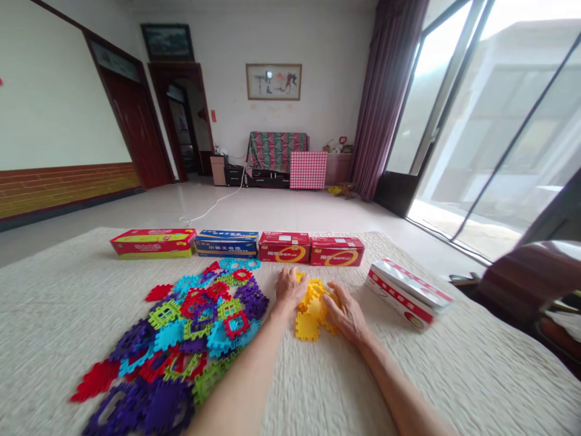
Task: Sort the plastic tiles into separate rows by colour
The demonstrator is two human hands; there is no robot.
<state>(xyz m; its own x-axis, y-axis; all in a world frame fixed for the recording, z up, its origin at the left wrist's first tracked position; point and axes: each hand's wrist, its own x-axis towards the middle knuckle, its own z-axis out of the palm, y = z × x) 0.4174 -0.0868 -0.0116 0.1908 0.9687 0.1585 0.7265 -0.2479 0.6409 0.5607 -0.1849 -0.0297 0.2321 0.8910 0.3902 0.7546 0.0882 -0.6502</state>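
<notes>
Between my two hands lies a small heap of yellow interlocking plastic tiles (pixel 307 326) with notched edges, on the cream textured cover. My left hand (pixel 289 287) rests at the heap's upper left, fingers stretched forward and touching its edge. Along the right side, my right hand (pixel 347 313) lies with its fingers apart and slightly bent against the yellow tiles. Neither hand shows a tile lifted off the cover. To the left spreads a big loose pile of interlocking tiles (pixel 170 335) in purple, red, light blue and green, some solid and some with cut-out centres.
Along the far edge stand a red-and-green box (pixel 154 244), a blue box (pixel 227 244) and two red boxes (pixel 284 247). A white-and-red box (pixel 403 297) sits at an angle on the right. Beyond it is a dark brown chair (pixel 521 290). The cream cover (pixel 454 369) lies beneath everything.
</notes>
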